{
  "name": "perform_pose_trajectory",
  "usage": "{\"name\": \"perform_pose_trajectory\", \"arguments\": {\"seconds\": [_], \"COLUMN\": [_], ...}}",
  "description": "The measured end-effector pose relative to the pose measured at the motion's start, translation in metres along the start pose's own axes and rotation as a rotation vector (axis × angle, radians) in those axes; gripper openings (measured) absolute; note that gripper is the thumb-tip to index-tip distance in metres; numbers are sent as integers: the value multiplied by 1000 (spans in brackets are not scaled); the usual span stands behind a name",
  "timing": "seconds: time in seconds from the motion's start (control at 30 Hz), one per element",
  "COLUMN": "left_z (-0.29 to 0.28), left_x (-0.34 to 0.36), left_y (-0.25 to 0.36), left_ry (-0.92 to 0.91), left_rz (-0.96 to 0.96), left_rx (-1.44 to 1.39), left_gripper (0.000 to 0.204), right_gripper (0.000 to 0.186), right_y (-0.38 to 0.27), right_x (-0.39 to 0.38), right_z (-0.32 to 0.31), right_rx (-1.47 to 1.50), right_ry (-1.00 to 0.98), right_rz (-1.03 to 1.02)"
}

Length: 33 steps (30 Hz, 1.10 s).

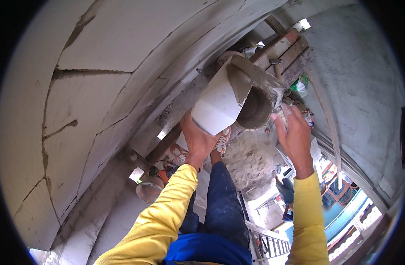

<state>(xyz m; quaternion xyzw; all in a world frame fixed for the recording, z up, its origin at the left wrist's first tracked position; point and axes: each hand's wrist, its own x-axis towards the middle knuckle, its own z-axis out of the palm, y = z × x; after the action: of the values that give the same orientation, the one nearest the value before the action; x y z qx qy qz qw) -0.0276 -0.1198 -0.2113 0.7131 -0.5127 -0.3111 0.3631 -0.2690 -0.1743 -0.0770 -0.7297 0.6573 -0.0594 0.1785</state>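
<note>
A white wall block (218,102) with wet grey mortar (240,82) smeared over its far side is tilted in front of me. My left hand (198,139) grips its near lower edge. Just right of the block is a round mortar-coated bucket (256,107), its inside partly hidden by the block. At the bucket's right rim is my right hand (294,132), its fingers curled together around something pale and mortar-smeared. I cannot make out what that is.
A wall of white blocks (96,95) with mortar joints rises at left. Wooden planks (284,48) and a hammer (276,67) lie beyond the bucket. A green-and-white bag (301,85) is at right. Sandy ground (251,161) shows below; a clear tub (149,190) stands lower left.
</note>
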Motion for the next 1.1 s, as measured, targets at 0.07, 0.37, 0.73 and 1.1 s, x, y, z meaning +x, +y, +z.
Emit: {"name": "perform_pose_trajectory", "arguments": {"seconds": [0.07, 0.37, 0.73, 1.1], "left_z": [0, 1, -31, -48], "left_x": [0, -2, -1, -23], "left_y": [-11, -29, -21, -43], "left_ry": [15, -94, -240, -15], "left_rz": [60, -17, -185, -96], "left_rx": [129, -26, -116, -76], "left_gripper": [79, 82, 98, 93], "right_gripper": [37, 41, 37, 38], "right_y": [-12, -43, 31, 82], "right_x": [-12, -84, -55, 18], "right_z": [-1, 36, 68, 105], "right_rx": [22, -2, 403, 158], "right_ry": [0, 122, 198, 179], "right_rz": [-24, -226, -2, -319]}}
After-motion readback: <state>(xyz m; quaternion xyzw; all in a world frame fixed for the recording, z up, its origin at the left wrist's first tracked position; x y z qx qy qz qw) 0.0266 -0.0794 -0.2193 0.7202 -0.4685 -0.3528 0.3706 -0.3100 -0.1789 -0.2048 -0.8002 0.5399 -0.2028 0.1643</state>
